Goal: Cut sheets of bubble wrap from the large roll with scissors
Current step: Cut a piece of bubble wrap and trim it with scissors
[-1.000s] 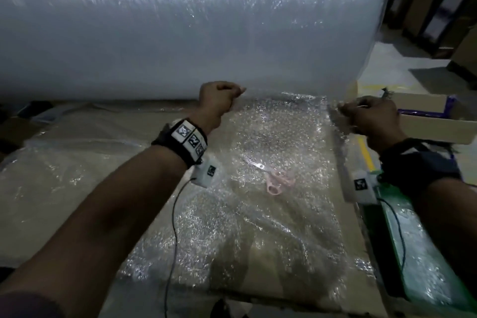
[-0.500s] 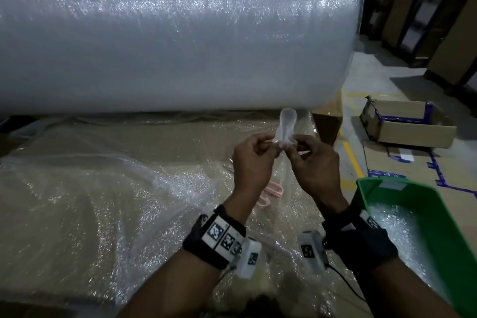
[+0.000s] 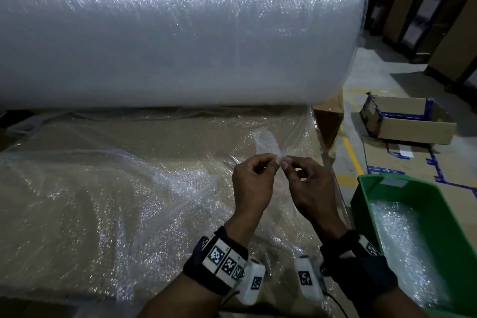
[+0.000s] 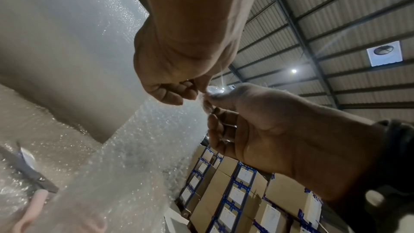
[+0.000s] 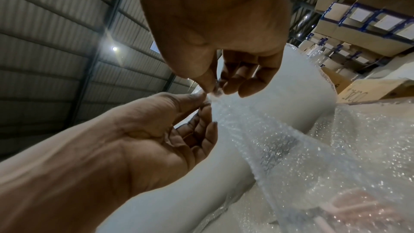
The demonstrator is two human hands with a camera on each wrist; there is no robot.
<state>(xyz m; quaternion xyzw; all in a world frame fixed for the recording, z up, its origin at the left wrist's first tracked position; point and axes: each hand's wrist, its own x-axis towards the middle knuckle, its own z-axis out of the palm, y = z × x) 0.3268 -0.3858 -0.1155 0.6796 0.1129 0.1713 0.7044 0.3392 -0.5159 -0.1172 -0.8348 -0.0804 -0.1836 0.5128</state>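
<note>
Left hand (image 3: 251,186) and right hand (image 3: 308,186) raised together, each grip pinched on corner of bubble wrap sheet (image 3: 267,143). Sheet drapes over desk (image 3: 129,137). Large roll (image 3: 180,33) at 12 o'clock. Scissors (image 3: 233,160) under sheet, tips showing at 11 o'clock of left hand. Green bin (image 3: 444,217) at 3 o'clock.

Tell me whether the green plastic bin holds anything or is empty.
Not empty. The green plastic bin on the right holds clear bubble wrap on its floor; how many sheets cannot be told.
</note>
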